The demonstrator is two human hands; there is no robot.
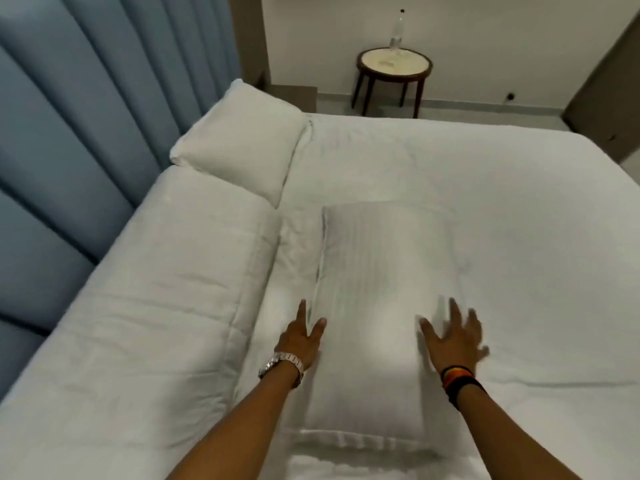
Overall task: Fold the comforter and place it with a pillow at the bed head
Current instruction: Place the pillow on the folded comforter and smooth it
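White cotton fills the view. Both hands are spread flat with splayed fingers, grasping nothing: the left hand point(302, 337) presses the near pillow's point(377, 306) left edge, and the right hand point(457, 337), blurred, lies on its right side. A metal watch point(281, 364) circles the left wrist and striped bands point(456, 375) the right. At nine o'clock the folded comforter point(145, 306) lies along the blue padded headboard point(69, 116). At eleven a second pillow point(239, 147) rests. At twelve, a round side table point(394, 69) carries a bottle point(397, 29); no writing is readable.
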